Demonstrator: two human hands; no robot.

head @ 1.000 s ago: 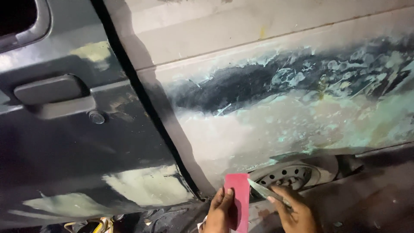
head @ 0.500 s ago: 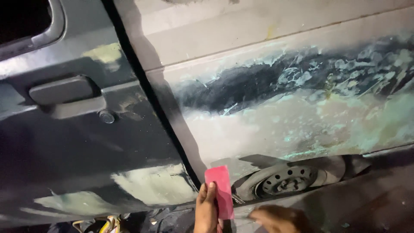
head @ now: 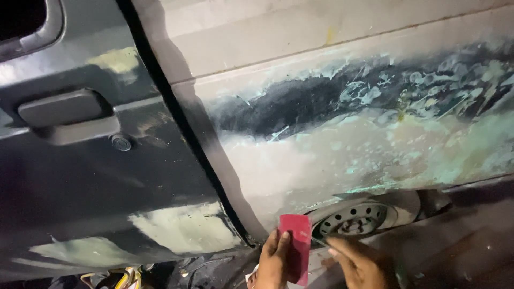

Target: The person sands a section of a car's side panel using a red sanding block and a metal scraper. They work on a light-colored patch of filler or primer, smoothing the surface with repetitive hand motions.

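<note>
My left hand (head: 272, 265) holds a flat red plastic spreader (head: 295, 247) upright at the bottom of the view, just below the car's rear quarter panel (head: 364, 144). My right hand (head: 357, 263) is beside it on the right, fingers stretched toward the spreader's lower edge; whether it holds a thin blade is unclear. The panel is sanded, with pale filler and dark patches of old paint.
A dark car door (head: 80, 171) with a handle (head: 64, 109) and a keyhole (head: 121, 142) fills the left, with pale filler patches (head: 182, 227). A steel wheel (head: 353, 218) sits under the arch. Yellow cables (head: 120, 278) lie below the door.
The view shifted so the door and panel sit further right. My left hand kept the spreader raised; my right hand dropped low, then came back up beside it.
</note>
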